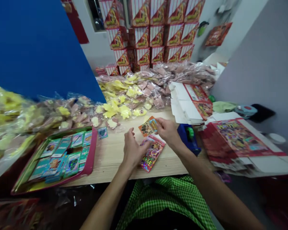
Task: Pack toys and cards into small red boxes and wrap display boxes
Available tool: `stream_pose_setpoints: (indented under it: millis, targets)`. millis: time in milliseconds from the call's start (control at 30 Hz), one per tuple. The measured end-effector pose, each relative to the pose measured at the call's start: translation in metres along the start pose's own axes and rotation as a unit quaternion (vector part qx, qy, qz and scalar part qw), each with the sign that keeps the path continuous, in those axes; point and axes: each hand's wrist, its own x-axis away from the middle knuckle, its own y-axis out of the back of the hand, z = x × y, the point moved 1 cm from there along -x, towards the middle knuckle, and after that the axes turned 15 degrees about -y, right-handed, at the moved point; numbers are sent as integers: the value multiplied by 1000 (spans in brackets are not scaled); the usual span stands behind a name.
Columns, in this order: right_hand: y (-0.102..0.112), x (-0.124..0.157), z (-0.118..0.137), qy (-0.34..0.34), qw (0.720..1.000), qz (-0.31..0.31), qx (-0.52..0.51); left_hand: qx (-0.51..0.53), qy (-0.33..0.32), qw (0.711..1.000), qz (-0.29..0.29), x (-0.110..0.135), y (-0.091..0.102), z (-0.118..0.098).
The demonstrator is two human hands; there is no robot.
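My right hand (167,130) pinches an orange card (147,126) with printed figures by its right edge, just above the table. Below it lies a shiny red and purple foil packet (151,155), tilted on the wood. My left hand (133,147) is open beside this packet, fingers apart, with the thumb over its upper left part. Whether the thumb presses on it I cannot tell. To the left stands a pink-rimmed tin tray (93,153) holding several stacks of teal cards (54,163). One small card (102,132) lies just outside its rim.
Bagged yellow and pinkish pieces (144,92) are heaped along the back. Flattened red and white boxes (190,102) and a larger stack of printed cartons (242,137) lie right. A blue tape dispenser (189,139) stands near my right forearm. Display boxes (156,35) rise behind.
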Motion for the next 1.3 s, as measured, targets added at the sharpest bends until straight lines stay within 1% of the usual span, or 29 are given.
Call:
stream_pose_setpoints:
  millis: [33, 67, 100, 133, 167, 200, 233, 300, 400, 433, 500, 567, 633, 700, 767, 833, 867, 1000, 1100, 1133, 1200, 1267, 1300]
  targets:
    - [10, -1, -5, 13, 997, -50, 62, -64, -22, 996, 52, 4, -11, -4]
    - [20, -2, -9, 18, 988, -95, 120, -119, -40, 986, 113, 8, -20, -7]
    - [27, -3, -12, 17, 977, -129, 167, -156, -48, 972, 169, 12, -28, -11]
    - [32, -3, -15, 12, 968, -151, 199, -182, -45, 960, 209, 15, -33, -14]
    - [35, -2, -16, 6, 963, -163, 216, -197, -39, 953, 229, 17, -35, -16]
    - [37, 0, -16, 1, 960, -168, 222, -202, -33, 952, 229, 18, -35, -18]
    - [37, 2, -15, 4, 961, -168, 222, -198, -32, 956, 214, 19, -33, -19]
    - [34, 8, -9, 36, 965, -155, 210, -171, -50, 971, 161, 19, -26, -19]
    - [30, 19, 9, 134, 966, -121, 186, -142, -93, 982, 81, 20, -17, -13]
    - [29, 22, 16, 163, 963, -120, 176, -142, -107, 983, 52, 21, -16, -10]
    - [31, 27, 29, 192, 960, -140, 149, -152, -143, 978, -15, 21, -15, -6]
    - [32, 30, 39, 207, 957, -164, 119, -162, -189, 965, -81, 21, -15, -5]
    - [32, 34, 47, 246, 950, -147, 124, -163, -220, 954, -121, 20, -15, -5]
    - [28, 38, 51, 297, 931, -108, 184, -153, -229, 950, -148, 19, -15, -7]
    - [24, 44, 50, 320, 908, -69, 260, -138, -225, 949, -173, 17, -16, -7]
    - [21, 50, 43, 320, 901, -43, 291, -129, -216, 949, -190, 16, -18, -3]
    - [20, 53, 38, 319, 906, -40, 276, -126, -211, 950, -193, 17, -19, 1]
    - [12, 58, 8, 302, 940, -66, 144, -93, -211, 957, -176, 24, -21, 19]
    - [2, 54, -6, 294, 951, -48, 87, -17, -197, 969, -151, 28, -14, 23]
    - [-2, 52, -7, 297, 951, -44, 77, 22, -184, 970, -158, 27, -10, 21]
    - [-6, 48, -5, 310, 947, -35, 70, 101, -133, 965, -202, 22, -2, 15]
    - [-8, 44, 0, 317, 945, -21, 73, 160, -69, 948, -268, 15, 3, 9]
    - [-9, 43, 2, 313, 947, -17, 73, 179, -48, 938, -293, 12, 4, 7]
